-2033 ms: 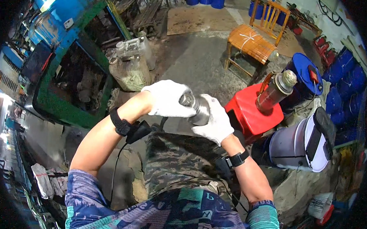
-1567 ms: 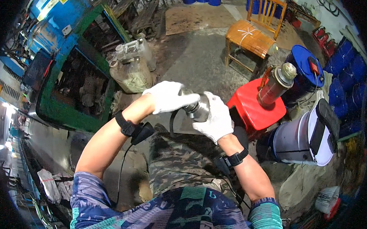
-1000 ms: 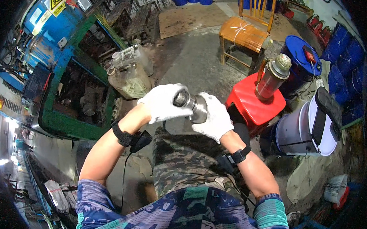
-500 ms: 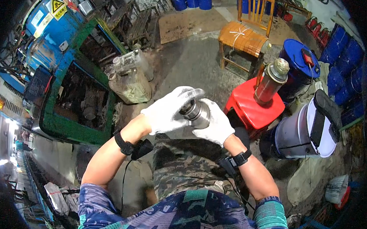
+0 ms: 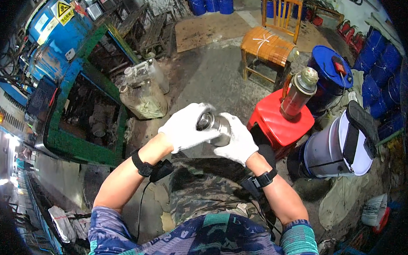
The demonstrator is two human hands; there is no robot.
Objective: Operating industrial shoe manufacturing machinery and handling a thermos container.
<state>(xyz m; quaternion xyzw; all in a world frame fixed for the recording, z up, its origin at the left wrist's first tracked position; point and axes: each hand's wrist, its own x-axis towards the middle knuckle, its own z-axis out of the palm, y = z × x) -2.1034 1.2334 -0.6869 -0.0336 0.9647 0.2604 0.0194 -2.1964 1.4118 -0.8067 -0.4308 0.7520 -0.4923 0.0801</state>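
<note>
Both my hands wear white gloves and meet in front of me over a shiny stainless-steel cup (image 5: 220, 131), tilted toward the left. My right hand (image 5: 240, 142) wraps round its wider body from the right, fingers closed. On the other side my left hand (image 5: 182, 128) grips a round, dark-centred metal top (image 5: 205, 121) between thumb and curled fingers. Whether this top is seated on the cup or apart from it, I cannot tell. My palms hide part of both pieces.
A red plastic stool (image 5: 277, 116) bears a steel thermos flask (image 5: 296, 97) to the right. Beyond are a wooden chair (image 5: 267, 44), a blue drum (image 5: 327, 64) and a white bucket (image 5: 326, 151). Dirty plastic jerrycans (image 5: 144, 95) stand beside a green machine frame (image 5: 61, 121) at left.
My left hand has turned, its fingers moving from across the top down to the left side. The metal top now shows more, and both hands sit slightly lower in view.
</note>
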